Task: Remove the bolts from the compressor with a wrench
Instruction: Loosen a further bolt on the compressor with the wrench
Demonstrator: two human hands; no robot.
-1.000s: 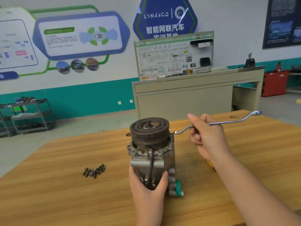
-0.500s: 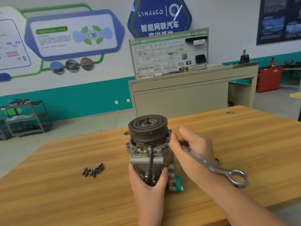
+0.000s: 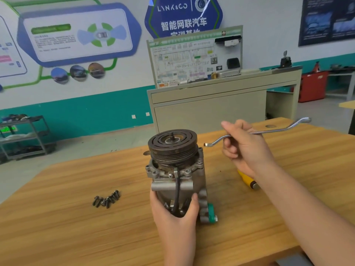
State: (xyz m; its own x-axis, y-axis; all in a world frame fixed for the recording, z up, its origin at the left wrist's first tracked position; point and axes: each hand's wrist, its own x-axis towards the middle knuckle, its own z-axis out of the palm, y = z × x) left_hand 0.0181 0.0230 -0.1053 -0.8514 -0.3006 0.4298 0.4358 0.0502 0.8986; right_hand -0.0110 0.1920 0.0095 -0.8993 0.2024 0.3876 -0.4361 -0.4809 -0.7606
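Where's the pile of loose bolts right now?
In the head view, the bolts lie in a small cluster on the wooden table, left of the compressor and the left hand holding its base.

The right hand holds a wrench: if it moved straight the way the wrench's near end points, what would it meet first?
Probably the pulley atop the compressor. The right hand holds the wrench with its near end aimed left at it, a small gap between; depth is unclear.
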